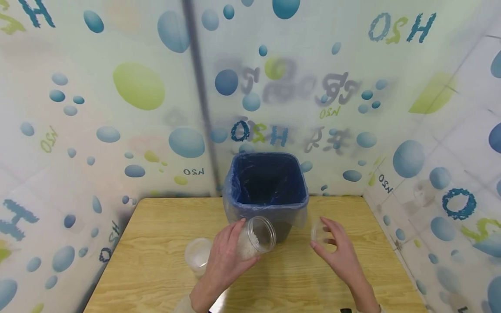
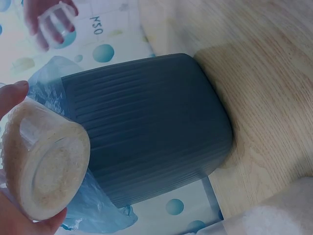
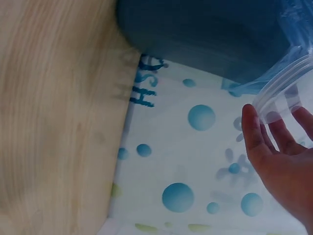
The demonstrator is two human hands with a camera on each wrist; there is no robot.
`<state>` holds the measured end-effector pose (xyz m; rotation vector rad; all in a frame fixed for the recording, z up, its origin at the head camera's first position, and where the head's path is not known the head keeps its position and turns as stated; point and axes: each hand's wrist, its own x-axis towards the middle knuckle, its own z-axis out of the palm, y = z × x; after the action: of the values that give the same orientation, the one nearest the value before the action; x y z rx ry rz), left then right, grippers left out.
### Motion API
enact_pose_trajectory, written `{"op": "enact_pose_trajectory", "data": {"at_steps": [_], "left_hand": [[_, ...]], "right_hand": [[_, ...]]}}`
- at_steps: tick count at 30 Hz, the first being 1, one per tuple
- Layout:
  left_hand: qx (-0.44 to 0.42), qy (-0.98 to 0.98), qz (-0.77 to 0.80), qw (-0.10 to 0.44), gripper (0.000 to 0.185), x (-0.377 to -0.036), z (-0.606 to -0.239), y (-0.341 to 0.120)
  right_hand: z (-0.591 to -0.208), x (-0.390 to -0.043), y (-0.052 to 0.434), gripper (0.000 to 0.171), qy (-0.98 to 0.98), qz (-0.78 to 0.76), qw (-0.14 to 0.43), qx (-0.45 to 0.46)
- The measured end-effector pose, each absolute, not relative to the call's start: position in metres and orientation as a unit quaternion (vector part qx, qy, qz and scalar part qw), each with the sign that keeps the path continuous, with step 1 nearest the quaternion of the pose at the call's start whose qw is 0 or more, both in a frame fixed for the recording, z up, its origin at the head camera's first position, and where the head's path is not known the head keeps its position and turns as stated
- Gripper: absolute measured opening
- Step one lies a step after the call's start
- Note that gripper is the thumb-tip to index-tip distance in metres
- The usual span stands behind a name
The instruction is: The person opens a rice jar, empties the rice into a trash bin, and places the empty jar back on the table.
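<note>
My left hand (image 1: 225,256) grips a clear plastic jar (image 1: 256,238) tilted to the right, its open mouth facing right and up. Pale grainy stuff lies inside the jar; in the left wrist view its round base (image 2: 55,170) shows the same pale filling. My right hand (image 1: 344,252) holds a clear round lid (image 1: 318,231) by its rim, between thumb and fingers. Close behind the jar stands a trash bin (image 1: 270,178) lined with a blue bag (image 2: 100,208). Left of my left hand is a second clear container (image 1: 197,255) with whitish contents.
The wooden table (image 1: 156,243) carries the bin at its back edge. Behind it hangs a white curtain (image 1: 148,121) with blue and green dots, and a similarly patterned wall (image 1: 438,191) rises on the right.
</note>
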<state>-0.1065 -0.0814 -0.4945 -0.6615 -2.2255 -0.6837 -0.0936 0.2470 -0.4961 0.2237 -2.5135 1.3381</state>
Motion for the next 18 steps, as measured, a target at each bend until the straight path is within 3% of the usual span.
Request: {"op": "enact_pose_trajectory", "data": {"at_steps": [10, 18], "left_hand": [[-0.254, -0.859, -0.266, 0.355, 0.108, -0.107, -0.495, -0.083], [-0.251, -0.861, -0.267, 0.352, 0.107, -0.107, -0.495, -0.083]], "right_hand": [[-0.516, -0.105, 0.262, 0.076, -0.890, 0.451, 0.063, -0.001], [-0.540, -0.112, 0.274, 0.079, -0.904, 0.426, 0.040, -0.015]]}}
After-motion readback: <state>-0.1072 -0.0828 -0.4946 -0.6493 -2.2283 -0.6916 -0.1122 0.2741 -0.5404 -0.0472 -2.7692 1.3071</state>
